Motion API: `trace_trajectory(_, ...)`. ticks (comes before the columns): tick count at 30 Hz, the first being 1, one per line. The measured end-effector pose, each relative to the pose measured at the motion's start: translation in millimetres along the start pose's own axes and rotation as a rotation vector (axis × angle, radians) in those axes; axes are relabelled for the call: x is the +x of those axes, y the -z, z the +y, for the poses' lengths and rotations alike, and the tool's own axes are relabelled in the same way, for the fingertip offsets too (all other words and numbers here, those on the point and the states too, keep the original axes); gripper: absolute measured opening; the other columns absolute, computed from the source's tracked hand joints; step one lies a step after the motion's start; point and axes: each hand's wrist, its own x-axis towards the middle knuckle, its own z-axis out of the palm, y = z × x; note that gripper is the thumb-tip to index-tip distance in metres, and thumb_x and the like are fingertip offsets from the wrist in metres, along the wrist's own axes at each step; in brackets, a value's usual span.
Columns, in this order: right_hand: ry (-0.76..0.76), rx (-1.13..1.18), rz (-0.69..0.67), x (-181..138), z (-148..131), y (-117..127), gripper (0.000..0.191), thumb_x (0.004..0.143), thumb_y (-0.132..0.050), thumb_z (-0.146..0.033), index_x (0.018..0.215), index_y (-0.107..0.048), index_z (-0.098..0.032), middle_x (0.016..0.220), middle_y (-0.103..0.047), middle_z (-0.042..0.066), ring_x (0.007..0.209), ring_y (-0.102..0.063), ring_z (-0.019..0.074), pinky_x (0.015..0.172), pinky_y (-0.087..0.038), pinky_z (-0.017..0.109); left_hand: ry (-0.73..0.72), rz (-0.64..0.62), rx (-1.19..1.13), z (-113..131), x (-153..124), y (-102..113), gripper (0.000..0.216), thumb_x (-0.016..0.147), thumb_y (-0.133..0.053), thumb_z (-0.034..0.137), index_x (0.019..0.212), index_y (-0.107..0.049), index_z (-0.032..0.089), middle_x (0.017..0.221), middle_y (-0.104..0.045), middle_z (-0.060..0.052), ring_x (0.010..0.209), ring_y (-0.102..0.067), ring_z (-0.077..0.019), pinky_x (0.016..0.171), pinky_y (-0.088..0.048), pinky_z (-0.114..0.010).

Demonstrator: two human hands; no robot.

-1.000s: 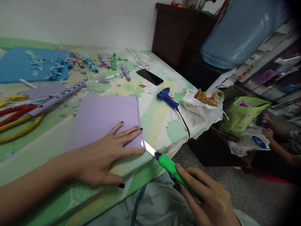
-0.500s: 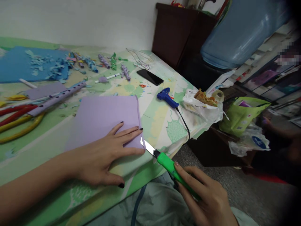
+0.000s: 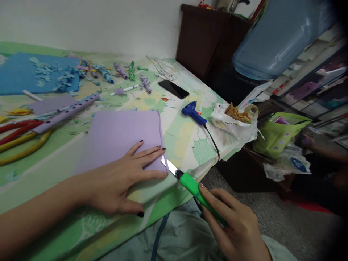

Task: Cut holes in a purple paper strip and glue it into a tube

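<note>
A folded lilac foam sheet [image 3: 122, 134] lies on the green patterned table [image 3: 185, 141]. My left hand [image 3: 119, 181] lies flat on its near right corner, fingers spread and pressing down. My right hand [image 3: 233, 224] is closed round the green handle of a utility knife [image 3: 190, 183]. The knife's bare blade points up and left, and its tip meets the sheet's right edge just beside my left fingertips.
A blue glue gun [image 3: 193, 112] with a black cord, a black phone [image 3: 173, 89], food on white wrapping [image 3: 236, 116], red and yellow strips [image 3: 21, 136], a lilac punched strip [image 3: 65, 112], blue foam with scraps [image 3: 27, 74]. Beyond the table's edge stand a dark cabinet [image 3: 201, 40] and a green bag [image 3: 277, 132].
My right hand has pushed the knife up and left, so the blade tip now runs a little further along the sheet's right edge. My left hand has stayed put.
</note>
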Motion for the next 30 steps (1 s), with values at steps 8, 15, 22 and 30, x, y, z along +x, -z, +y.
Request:
trace_trajectory(8,-0.009,0.029,0.008,4.8,0.2,-2.0,0.037,0.086,-0.049,-0.010,0.120,-0.063,-0.010,0.086,-0.064,0.012,0.067,-0.065,0.0167,0.054,-0.054,0.027,-0.003,-0.005,0.002,1.2,-0.1,-0.4,0.077,0.067,-0.071,0.047,0.137,-0.043,0.036,0.158,-0.018,-0.011,0.143,-0.016,-0.0393,0.111,-0.002,-0.065)
trace_trajectory(15,-0.022,0.021,0.000,5.6,0.2,-4.1,0.038,0.086,-0.049,-0.011,0.121,-0.062,-0.012,0.087,-0.064,0.012,0.069,-0.065,0.0174,0.055,-0.054,0.027,-0.027,-0.014,-0.006,0.5,-0.3,0.9,0.077,0.068,-0.071,0.046,0.139,-0.041,0.036,0.158,-0.016,-0.012,0.142,-0.015,-0.0410,0.110,-0.003,-0.067)
trace_trajectory(22,-0.007,0.019,-0.006,2.6,0.7,-3.1,0.036,0.086,-0.048,-0.011,0.119,-0.063,-0.009,0.087,-0.064,0.013,0.068,-0.065,0.0177,0.053,-0.054,0.028,-0.016,-0.005,-0.019,-4.6,-1.8,-2.5,0.088,0.069,-0.069,0.051,0.145,-0.027,0.035,0.158,-0.016,-0.009,0.143,-0.016,-0.0376,0.112,0.001,-0.065)
trace_trajectory(30,-0.021,0.012,-0.008,0.2,0.9,0.2,0.035,0.087,-0.049,-0.012,0.120,-0.063,-0.013,0.087,-0.065,0.011,0.069,-0.065,0.0165,0.054,-0.055,0.026,0.046,0.078,0.036,-0.7,-0.7,-10.6,0.096,0.068,-0.067,0.056,0.147,-0.021,0.029,0.157,-0.021,-0.012,0.143,-0.016,-0.0359,0.114,0.001,-0.061)
